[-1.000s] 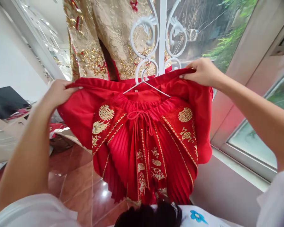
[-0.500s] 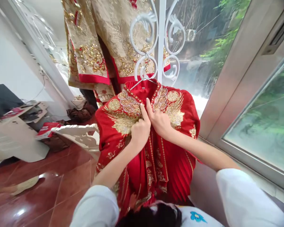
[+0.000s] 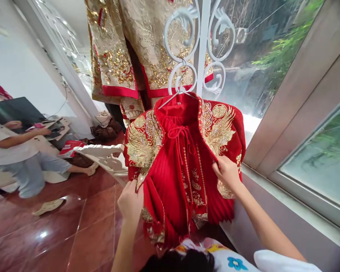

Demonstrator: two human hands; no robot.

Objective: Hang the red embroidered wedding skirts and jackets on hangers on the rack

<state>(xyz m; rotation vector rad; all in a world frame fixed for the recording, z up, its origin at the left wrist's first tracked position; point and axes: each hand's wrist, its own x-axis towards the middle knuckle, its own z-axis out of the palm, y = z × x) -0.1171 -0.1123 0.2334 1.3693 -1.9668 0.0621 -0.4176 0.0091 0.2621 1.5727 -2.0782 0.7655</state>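
A red jacket with gold and silver embroidery hangs on a wire hanger hooked to white scrollwork. Its front is spread apart, one edge in each hand. My left hand is closed on the left front edge, low down. My right hand pinches the other front edge, a little higher. Between them shows a red pleated skirt, with a tied red cord near its top and gold trim down its front.
White metal scrollwork stands behind the jacket, by a glass door frame. A gold embroidered garment hangs behind. To the left are a white carved chair, a seated person, and a shoe on red tiles.
Both hands have moved down and apart from the collar, drawing the jacket's front open. The pleated skirt and cord inside are now exposed. A seated person has come into view at left.
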